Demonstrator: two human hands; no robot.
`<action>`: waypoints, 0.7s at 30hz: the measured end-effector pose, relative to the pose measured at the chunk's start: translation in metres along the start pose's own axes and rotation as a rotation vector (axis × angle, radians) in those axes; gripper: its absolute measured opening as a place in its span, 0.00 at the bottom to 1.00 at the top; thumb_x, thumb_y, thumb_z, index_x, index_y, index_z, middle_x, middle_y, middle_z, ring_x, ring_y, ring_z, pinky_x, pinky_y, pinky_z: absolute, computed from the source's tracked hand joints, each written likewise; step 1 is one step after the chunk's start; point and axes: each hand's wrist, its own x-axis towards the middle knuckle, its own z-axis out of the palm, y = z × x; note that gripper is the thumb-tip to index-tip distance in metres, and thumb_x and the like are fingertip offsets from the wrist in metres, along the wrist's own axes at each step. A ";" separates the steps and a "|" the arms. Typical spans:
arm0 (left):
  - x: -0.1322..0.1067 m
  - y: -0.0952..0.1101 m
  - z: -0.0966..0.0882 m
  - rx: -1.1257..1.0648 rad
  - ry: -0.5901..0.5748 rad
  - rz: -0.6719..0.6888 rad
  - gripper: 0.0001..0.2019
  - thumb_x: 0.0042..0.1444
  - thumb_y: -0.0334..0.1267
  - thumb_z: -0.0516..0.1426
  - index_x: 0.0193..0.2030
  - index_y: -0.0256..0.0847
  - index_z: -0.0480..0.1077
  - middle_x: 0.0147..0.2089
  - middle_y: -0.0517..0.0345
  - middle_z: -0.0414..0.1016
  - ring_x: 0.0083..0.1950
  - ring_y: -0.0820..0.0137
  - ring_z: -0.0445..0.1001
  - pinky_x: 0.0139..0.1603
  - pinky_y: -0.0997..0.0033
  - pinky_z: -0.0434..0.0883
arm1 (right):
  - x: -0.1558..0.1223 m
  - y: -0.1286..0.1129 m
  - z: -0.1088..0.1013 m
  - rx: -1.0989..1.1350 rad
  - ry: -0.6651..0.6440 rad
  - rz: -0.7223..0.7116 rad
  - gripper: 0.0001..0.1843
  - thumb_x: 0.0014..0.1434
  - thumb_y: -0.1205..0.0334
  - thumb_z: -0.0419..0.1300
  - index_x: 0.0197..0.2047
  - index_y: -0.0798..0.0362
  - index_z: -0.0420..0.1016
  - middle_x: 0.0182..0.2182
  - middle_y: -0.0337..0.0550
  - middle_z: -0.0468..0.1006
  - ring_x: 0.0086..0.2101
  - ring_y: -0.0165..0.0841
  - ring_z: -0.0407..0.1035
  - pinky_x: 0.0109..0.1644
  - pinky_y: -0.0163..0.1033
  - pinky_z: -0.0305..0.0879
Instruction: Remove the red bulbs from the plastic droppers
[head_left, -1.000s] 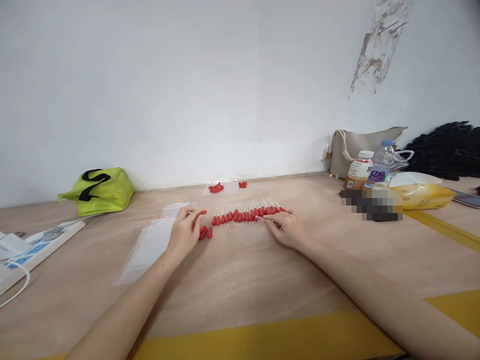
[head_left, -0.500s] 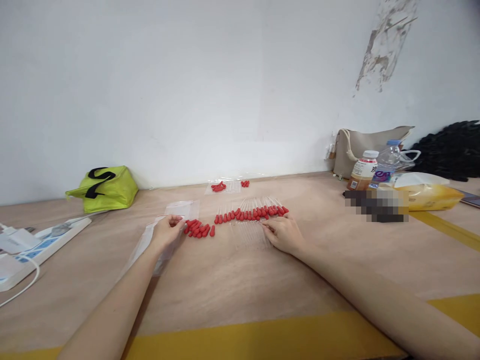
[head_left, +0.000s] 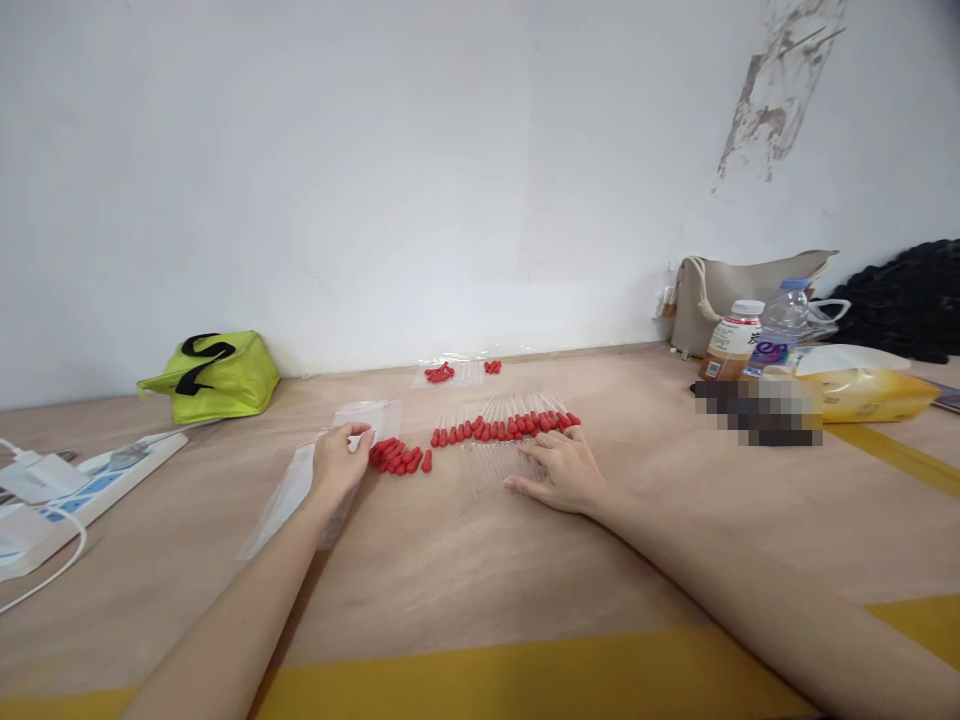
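Observation:
My left hand (head_left: 342, 462) rests over clear zip bags (head_left: 289, 500), its thumb and forefinger slightly apart with nothing visible between them. Just right of its fingertips lies a loose heap of red rubber bulbs (head_left: 394, 457). My right hand (head_left: 562, 470) is spread low over the table, thumb stretched away from the fingers, above a row of thin clear tubes (head_left: 495, 467). Beyond that hand runs a line of droppers (head_left: 491, 431), red bulbs toward me and clear stems pointing at the wall. The undersides of my right fingers are hidden.
Bagged red-bulb droppers (head_left: 439, 373) lie by the wall. At left are a lime-green bag (head_left: 225, 385) and a white power strip (head_left: 97, 500) with cables. A drink bottle (head_left: 731, 345), a clear bottle (head_left: 784, 320), a yellow tissue pack (head_left: 874, 395) and a beige bag (head_left: 701, 290) stand at right.
My right thumb has moved away from the fingers toward me, widening the hand. My left thumb and forefinger have come apart. The view has shifted slightly.

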 end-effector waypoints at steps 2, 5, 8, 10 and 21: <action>-0.007 0.014 0.001 0.083 0.074 0.136 0.14 0.52 0.43 0.50 0.36 0.41 0.73 0.39 0.52 0.73 0.40 0.62 0.68 0.45 0.63 0.62 | 0.000 0.004 0.002 0.025 0.028 0.065 0.22 0.57 0.44 0.48 0.36 0.49 0.75 0.28 0.41 0.74 0.32 0.31 0.64 0.40 0.39 0.46; -0.016 0.040 0.004 0.157 0.049 0.272 0.12 0.52 0.44 0.50 0.32 0.46 0.74 0.42 0.54 0.72 0.44 0.60 0.66 0.45 0.59 0.60 | 0.000 0.012 0.005 0.026 0.078 0.211 0.21 0.61 0.52 0.45 0.28 0.50 0.74 0.26 0.40 0.73 0.32 0.30 0.65 0.40 0.39 0.47; -0.014 0.063 0.011 0.213 -0.066 0.280 0.13 0.51 0.48 0.51 0.29 0.47 0.74 0.43 0.53 0.71 0.46 0.56 0.64 0.45 0.55 0.58 | 0.000 0.020 0.007 0.016 0.104 0.345 0.17 0.60 0.56 0.47 0.28 0.49 0.74 0.29 0.40 0.75 0.34 0.32 0.66 0.38 0.39 0.48; -0.006 0.074 0.018 0.265 -0.142 0.228 0.16 0.50 0.50 0.50 0.27 0.45 0.75 0.42 0.49 0.71 0.47 0.53 0.63 0.45 0.52 0.57 | 0.000 0.023 0.007 0.033 0.093 0.392 0.13 0.59 0.58 0.49 0.31 0.49 0.74 0.31 0.40 0.75 0.36 0.34 0.66 0.37 0.39 0.49; 0.036 0.084 0.052 0.349 -0.392 -0.118 0.14 0.40 0.49 0.57 0.22 0.38 0.72 0.34 0.40 0.75 0.44 0.45 0.68 0.41 0.49 0.58 | 0.001 0.020 0.011 0.110 -0.008 0.386 0.12 0.57 0.62 0.49 0.41 0.51 0.70 0.36 0.43 0.77 0.39 0.35 0.68 0.42 0.41 0.56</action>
